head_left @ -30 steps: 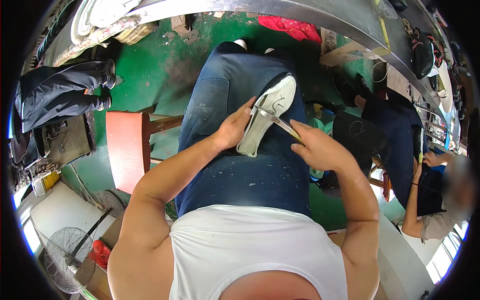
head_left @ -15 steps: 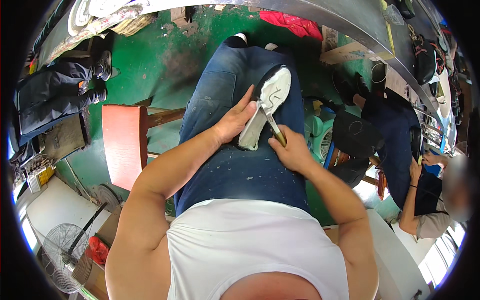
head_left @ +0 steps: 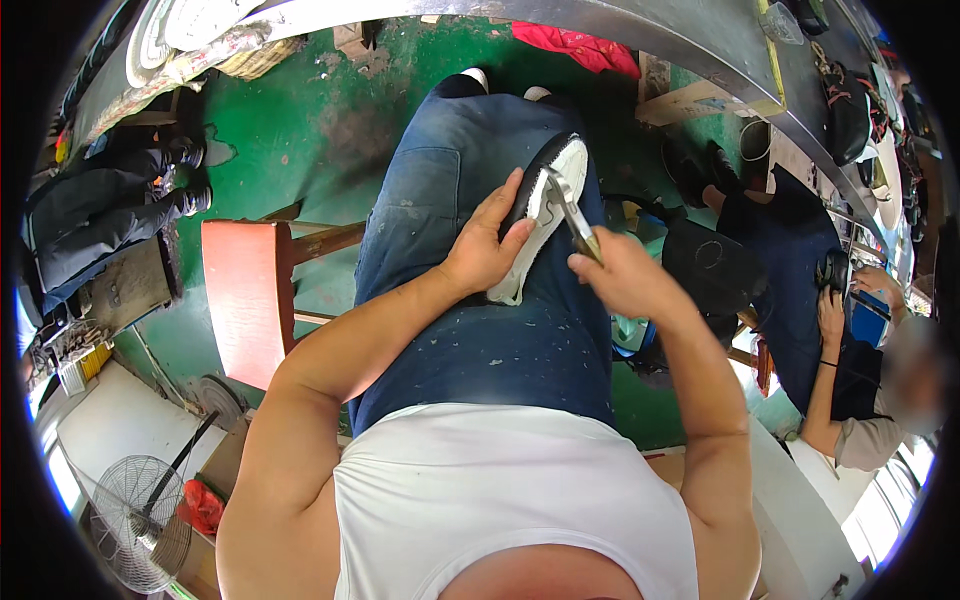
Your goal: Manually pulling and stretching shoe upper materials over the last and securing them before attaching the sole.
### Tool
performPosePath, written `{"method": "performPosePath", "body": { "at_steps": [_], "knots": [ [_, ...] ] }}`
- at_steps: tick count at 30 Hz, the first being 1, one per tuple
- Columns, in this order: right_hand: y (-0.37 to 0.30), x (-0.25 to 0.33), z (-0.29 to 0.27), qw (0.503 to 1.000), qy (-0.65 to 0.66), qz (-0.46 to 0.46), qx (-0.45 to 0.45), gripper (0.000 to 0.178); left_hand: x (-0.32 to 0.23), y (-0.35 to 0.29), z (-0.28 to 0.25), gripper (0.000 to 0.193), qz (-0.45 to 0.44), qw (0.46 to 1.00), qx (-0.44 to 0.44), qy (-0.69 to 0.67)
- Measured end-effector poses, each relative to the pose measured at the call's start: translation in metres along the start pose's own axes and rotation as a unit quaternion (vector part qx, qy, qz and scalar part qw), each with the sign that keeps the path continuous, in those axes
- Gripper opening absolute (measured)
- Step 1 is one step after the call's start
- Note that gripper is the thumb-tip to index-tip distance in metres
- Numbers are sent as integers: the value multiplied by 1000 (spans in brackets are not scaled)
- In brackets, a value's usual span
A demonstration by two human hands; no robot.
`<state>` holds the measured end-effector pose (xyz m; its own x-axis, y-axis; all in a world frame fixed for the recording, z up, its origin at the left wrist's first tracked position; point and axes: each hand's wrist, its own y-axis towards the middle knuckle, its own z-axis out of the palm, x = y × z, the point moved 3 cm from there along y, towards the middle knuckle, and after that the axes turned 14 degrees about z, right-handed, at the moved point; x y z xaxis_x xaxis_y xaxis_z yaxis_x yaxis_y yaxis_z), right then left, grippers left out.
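A shoe (head_left: 566, 175) with a black upper lies bottom up across my thighs, its whitish underside facing me. My left hand (head_left: 485, 245) is closed round the shoe's left side, thumb on the white underside and fingers along the black edge. In my right hand (head_left: 630, 275) I grip a metal hand tool (head_left: 572, 212) with a yellowish-olive handle; its exact kind is unclear. The tool's metal end rests on or just over the underside, near the toe half. The heel end of the shoe points toward my waist.
A red-topped stool (head_left: 250, 300) stands at my left. Beyond my feet runs a metal-edged bench (head_left: 600, 25), with a red cloth (head_left: 575, 45) on the green floor beneath. At right another person (head_left: 830, 340) sits working. A fan (head_left: 140, 515) stands at lower left.
The tool has moved up along the underside toward the toe, and my right hand has risen up and right with it. My left hand still holds the shoe, its fingers slightly shifted.
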<state>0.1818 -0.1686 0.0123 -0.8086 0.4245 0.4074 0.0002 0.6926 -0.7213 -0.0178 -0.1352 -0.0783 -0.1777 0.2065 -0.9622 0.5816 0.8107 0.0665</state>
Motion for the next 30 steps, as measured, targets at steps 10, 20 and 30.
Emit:
{"method": "performPosePath", "body": {
  "at_steps": [10, 20, 30],
  "knots": [
    [21, -45, 65, 863, 484, 37, 140, 29, -24, 24, -13, 61, 18, 971, 149, 186],
    [18, -28, -10, 957, 271, -50, -90, 43, -33, 28, -9, 50, 6, 972, 162, 170],
    [30, -24, 0, 991, 39, -64, -107, 41, -28, 18, -15, 66, -10, 943, 241, 229]
  ]
}}
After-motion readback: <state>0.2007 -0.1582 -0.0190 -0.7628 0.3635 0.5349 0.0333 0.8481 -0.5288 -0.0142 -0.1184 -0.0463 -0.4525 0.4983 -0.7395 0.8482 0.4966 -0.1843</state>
